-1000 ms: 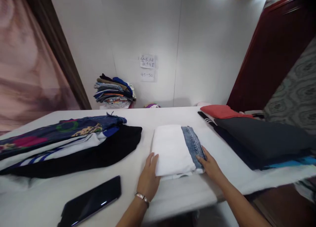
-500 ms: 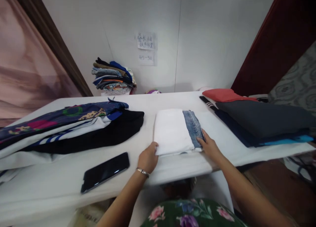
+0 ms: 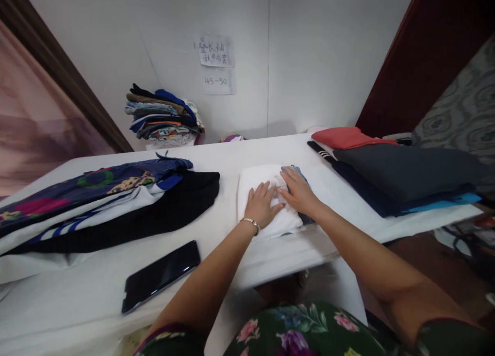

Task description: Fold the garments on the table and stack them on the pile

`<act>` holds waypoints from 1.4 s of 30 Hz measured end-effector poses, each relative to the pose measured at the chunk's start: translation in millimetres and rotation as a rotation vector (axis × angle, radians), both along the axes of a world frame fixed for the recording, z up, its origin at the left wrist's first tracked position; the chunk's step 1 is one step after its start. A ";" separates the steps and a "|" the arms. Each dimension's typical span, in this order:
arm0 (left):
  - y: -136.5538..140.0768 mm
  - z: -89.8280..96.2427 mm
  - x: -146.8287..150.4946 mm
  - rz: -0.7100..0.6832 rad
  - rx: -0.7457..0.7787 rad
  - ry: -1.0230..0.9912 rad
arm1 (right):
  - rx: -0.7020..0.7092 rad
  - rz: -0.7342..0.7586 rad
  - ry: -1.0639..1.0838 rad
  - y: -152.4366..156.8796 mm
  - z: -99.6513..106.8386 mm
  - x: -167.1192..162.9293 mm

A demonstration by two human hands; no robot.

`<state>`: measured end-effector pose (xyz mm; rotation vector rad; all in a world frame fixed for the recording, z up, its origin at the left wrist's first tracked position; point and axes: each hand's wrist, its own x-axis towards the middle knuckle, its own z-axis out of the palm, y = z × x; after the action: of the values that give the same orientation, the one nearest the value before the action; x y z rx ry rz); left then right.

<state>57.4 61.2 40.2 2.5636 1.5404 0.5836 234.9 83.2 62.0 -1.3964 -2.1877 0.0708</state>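
A folded white garment (image 3: 252,178) lies near the front edge of the white-covered table, with a blue denim strip (image 3: 299,171) along its right side. My left hand (image 3: 262,206) rests flat on the white cloth, fingers spread, a silver bracelet at the wrist. Beside it, my right hand (image 3: 300,192) lies with outstretched fingers where the white cloth meets the denim, hiding much of the strip. Both palms press on the top of the bundle, and neither hand grips anything.
A black phone (image 3: 161,276) lies at front left. Behind it are spread garments, including a black one (image 3: 185,204). Folded dark grey clothes (image 3: 406,173) and a red garment (image 3: 348,138) sit at right. A clothes stack (image 3: 164,116) stands by the wall below paper notes (image 3: 217,51).
Both hands have let go of the garment's near corners and moved up onto its top, fingers spread. The view has shifted slightly.
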 end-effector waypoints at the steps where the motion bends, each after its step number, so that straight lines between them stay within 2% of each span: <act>1: 4.1 -6.8 5.6 0.006 -0.019 0.048 | -0.016 0.001 -0.023 11.3 -0.2 -4.7; 4: 7.4 -23.0 9.3 0.012 -0.005 0.115 | -0.159 -0.076 -0.070 40.3 -9.7 -3.8; 6: 5.9 -27.5 6.4 0.011 0.016 0.125 | -0.333 -0.155 -0.062 52.6 -19.6 3.9; 8: 4.4 -28.2 4.1 0.006 0.020 0.133 | -0.436 -0.201 -0.016 58.8 -28.7 11.7; 11: 4.2 -27.2 3.9 0.004 0.027 0.137 | -0.420 -0.178 0.112 59.6 -38.5 22.0; 14: 5.4 -28.1 4.8 -0.001 0.037 0.119 | -0.435 -0.172 0.336 52.6 -47.6 37.9; 19: 7.2 -31.7 4.4 -0.013 0.054 0.087 | -0.506 -0.281 0.786 23.7 -60.9 77.4; 23: 7.5 -31.6 4.2 -0.015 0.043 0.092 | -0.526 -0.364 1.109 -2.4 -55.9 94.9; 25: 7.3 -30.8 4.3 -0.013 0.041 0.098 | -0.520 -0.400 1.123 -11.3 -49.1 95.2; 28: 7.1 -30.2 4.3 -0.008 0.039 0.104 | -0.511 -0.413 0.981 -19.6 -40.0 88.6; 31: 7.5 -30.5 4.1 -0.008 0.040 0.108 | -0.482 -0.349 0.833 -24.9 -37.9 79.5; 33: 7.9 -30.4 3.8 -0.010 0.040 0.112 | -0.462 -0.305 0.815 -28.2 -40.6 75.0; 35: 8.2 -29.9 3.6 -0.010 0.037 0.117 | -0.501 -0.287 0.914 -32.2 -44.9 72.6; 39: 8.2 -29.1 3.6 -0.011 0.043 0.111 | -0.689 -0.263 1.255 -40.9 -50.8 72.0; 42: 8.1 -29.7 3.8 -0.009 0.055 0.101 | -0.771 -0.239 1.343 -40.7 -49.5 74.4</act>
<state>61.2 69.3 10.5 2.6785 1.5636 0.5100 309.2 42.4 12.5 -1.2836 -0.8381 1.4115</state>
